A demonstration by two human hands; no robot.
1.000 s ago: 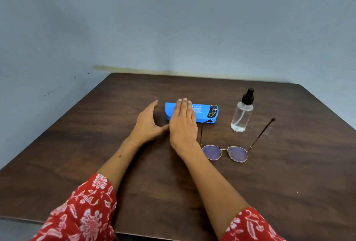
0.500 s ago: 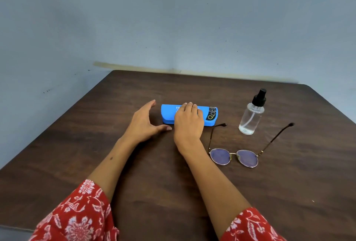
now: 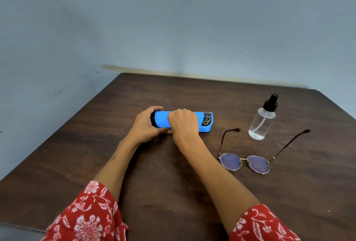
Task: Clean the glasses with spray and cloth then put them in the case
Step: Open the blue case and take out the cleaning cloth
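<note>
A bright blue glasses case [image 3: 205, 122] lies across the middle of the dark wooden table [image 3: 134, 173]. My left hand [image 3: 147, 127] grips its left end, fingers curled over the top and thumb under the near edge. My right hand [image 3: 183, 123] is curled over the case's middle, hiding that part. Round metal-framed glasses [image 3: 244, 163] lie open on the table to the right, lenses toward me and both arms pointing away. A clear spray bottle [image 3: 262, 123] with a black nozzle stands upright behind them. No cloth is visible.
The table's back edge meets a grey-blue wall [image 3: 173, 28]. The left edge of the table runs diagonally toward me. Bare wood lies in front of the case and to the right of the glasses.
Both hands went from lying flat by the case to curling round it. The case has tipped up on its near edge, and the view shifted left.
</note>
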